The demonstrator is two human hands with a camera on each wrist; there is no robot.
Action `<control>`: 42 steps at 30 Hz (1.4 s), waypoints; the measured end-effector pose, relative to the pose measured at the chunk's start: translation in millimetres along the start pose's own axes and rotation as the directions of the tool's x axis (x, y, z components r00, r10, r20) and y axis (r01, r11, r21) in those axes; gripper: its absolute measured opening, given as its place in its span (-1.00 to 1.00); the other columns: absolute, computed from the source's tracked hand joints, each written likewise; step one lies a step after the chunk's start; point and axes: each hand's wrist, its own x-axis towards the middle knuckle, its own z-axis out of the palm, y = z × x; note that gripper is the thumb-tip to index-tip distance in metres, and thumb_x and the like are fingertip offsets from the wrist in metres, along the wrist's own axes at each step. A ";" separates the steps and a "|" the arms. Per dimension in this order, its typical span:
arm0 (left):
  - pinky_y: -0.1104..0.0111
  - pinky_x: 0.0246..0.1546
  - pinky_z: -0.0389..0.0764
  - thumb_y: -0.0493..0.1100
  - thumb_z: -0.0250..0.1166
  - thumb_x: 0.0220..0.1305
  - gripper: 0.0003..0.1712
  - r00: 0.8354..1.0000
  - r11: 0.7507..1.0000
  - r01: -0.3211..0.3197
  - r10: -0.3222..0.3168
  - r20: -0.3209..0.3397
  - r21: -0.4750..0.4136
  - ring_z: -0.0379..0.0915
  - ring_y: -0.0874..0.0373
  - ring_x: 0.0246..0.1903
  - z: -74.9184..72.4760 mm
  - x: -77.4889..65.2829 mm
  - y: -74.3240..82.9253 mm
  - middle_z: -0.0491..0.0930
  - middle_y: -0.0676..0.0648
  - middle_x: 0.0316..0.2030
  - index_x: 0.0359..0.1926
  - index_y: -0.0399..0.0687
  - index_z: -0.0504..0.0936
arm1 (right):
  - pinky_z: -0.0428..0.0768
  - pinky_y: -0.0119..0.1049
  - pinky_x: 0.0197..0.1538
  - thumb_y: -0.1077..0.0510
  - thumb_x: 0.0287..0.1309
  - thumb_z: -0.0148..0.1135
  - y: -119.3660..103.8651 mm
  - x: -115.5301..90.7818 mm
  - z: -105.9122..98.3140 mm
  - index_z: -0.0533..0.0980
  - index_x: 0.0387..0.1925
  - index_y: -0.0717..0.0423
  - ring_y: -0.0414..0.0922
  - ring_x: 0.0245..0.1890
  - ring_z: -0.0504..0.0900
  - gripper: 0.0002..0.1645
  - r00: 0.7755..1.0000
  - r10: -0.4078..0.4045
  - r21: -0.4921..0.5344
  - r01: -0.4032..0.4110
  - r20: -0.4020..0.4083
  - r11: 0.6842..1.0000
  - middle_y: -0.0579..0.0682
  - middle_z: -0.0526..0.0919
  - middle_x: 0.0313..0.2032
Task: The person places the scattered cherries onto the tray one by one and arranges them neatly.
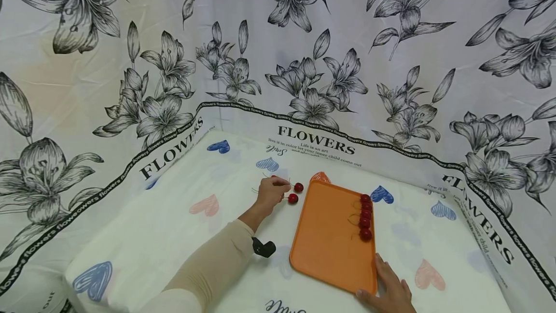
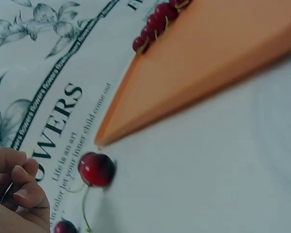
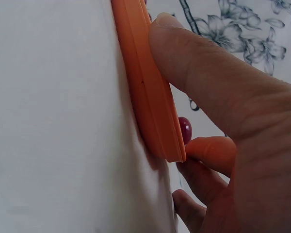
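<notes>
My left hand (image 1: 272,193) is just left of the orange tray (image 1: 330,235), its thumb and fingertips drawn together among loose red cherries. One cherry (image 1: 298,187) lies right beside the fingertips, another cherry (image 1: 293,199) slightly nearer me. A third cherry (image 1: 273,176) is mostly hidden behind the hand. In the left wrist view, the curled fingers (image 2: 26,187) appear close to the cherries and stems; I cannot tell whether they pinch a stem. At the tray's near right corner, my right hand (image 1: 390,288) holds the rim, thumb on the near edge and fingers along the right side.
Several cherries (image 1: 366,221) form a row along the tray's right edge, stems pointing left. Printed hearts and words mark the white cloth (image 1: 243,240) beneath. A flower-patterned curtain (image 1: 260,62) rises behind and at both sides. A black device (image 1: 263,248) sits at the left wrist.
</notes>
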 end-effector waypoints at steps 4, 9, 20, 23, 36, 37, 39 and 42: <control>0.48 -0.66 0.34 -0.35 0.36 0.15 -0.91 0.999 0.998 0.026 -0.024 -0.033 0.055 0.31 0.22 -0.67 -5.2 1.9 -12.0 0.54 -0.06 -0.47 -0.30 -0.30 0.68 | -0.23 0.47 0.14 -0.43 -0.18 0.40 0.7 -0.2 1.1 -0.11 0.45 0.31 0.41 0.34 -0.09 0.45 1.000 -0.004 0.001 0.004 -0.005 1.000 0.41 0.03 0.36; 0.48 -0.59 0.40 -0.32 0.37 0.13 -0.93 0.998 0.976 0.011 0.004 -0.069 0.219 0.37 0.21 -0.62 -9.5 3.6 -27.8 0.56 -0.04 -0.47 -0.33 -0.23 0.71 | -0.21 0.47 0.14 -0.42 -0.16 0.39 2.3 0.2 4.3 -0.10 0.45 0.31 0.41 0.34 -0.07 0.44 1.000 -0.015 -0.003 0.015 -0.009 1.000 0.42 0.04 0.36; 0.36 -0.38 0.52 -0.32 0.37 0.09 -0.92 0.997 0.924 -0.043 0.064 -0.043 0.381 0.47 0.09 -0.38 -9.7 6.5 -43.3 0.61 -0.03 -0.43 -0.34 -0.20 0.73 | -0.21 0.47 0.14 -0.40 -0.12 0.39 4.2 1.5 5.3 -0.11 0.45 0.32 0.41 0.34 -0.08 0.41 1.000 -0.021 0.009 0.021 0.005 1.000 0.41 0.02 0.37; 0.30 -0.30 0.53 -0.34 0.36 0.06 -0.92 0.994 0.887 -0.079 0.105 -0.033 0.455 0.48 0.07 -0.32 -8.4 5.4 -44.0 0.62 -0.01 -0.44 -0.36 -0.18 0.73 | -0.21 0.47 0.14 -0.40 -0.12 0.39 4.6 1.4 4.8 -0.12 0.45 0.32 0.41 0.34 -0.09 0.42 1.000 -0.019 0.006 0.019 0.008 1.000 0.41 0.02 0.37; 0.30 -0.31 0.55 -0.33 0.39 0.03 -0.94 0.968 0.809 -0.241 0.236 0.080 0.536 0.52 0.13 -0.39 -8.8 5.9 -50.5 0.65 0.04 -0.48 -0.40 -0.17 0.74 | -0.19 0.46 0.15 -0.36 -0.09 0.39 2.6 -0.8 0.3 -0.10 0.45 0.31 0.38 0.35 -0.09 0.38 0.998 -0.055 -0.003 0.055 -0.005 0.998 0.38 0.01 0.38; 0.31 -0.32 0.55 -0.34 0.39 0.03 -0.94 0.965 0.806 -0.253 0.246 0.087 0.535 0.51 0.13 -0.39 -8.8 6.2 -51.1 0.65 0.04 -0.48 -0.40 -0.17 0.74 | -0.20 0.46 0.16 -0.36 -0.09 0.39 2.6 -0.6 -0.3 -0.11 0.46 0.30 0.38 0.36 -0.09 0.38 0.998 -0.055 -0.005 0.055 -0.003 0.998 0.38 0.01 0.39; 0.31 -0.31 0.55 -0.35 0.38 0.02 -0.93 0.963 0.804 -0.264 0.253 0.096 0.533 0.51 0.14 -0.39 -8.8 6.9 -51.9 0.65 0.03 -0.49 -0.40 -0.17 0.74 | -0.20 0.45 0.16 -0.35 -0.08 0.40 2.8 -0.8 -1.4 -0.11 0.46 0.30 0.38 0.36 -0.10 0.38 0.998 -0.060 0.001 0.060 -0.002 0.998 0.38 0.00 0.39; 0.30 -0.30 0.56 -0.36 0.36 0.00 -0.91 0.961 0.799 -0.270 0.255 0.103 0.538 0.52 0.14 -0.38 -9.2 7.3 -53.1 0.65 0.00 -0.48 -0.40 -0.17 0.74 | -0.20 0.45 0.16 -0.34 -0.08 0.40 3.6 -1.0 -1.8 -0.11 0.46 0.30 0.38 0.36 -0.10 0.37 0.998 -0.063 0.007 0.063 -0.003 0.998 0.38 0.00 0.39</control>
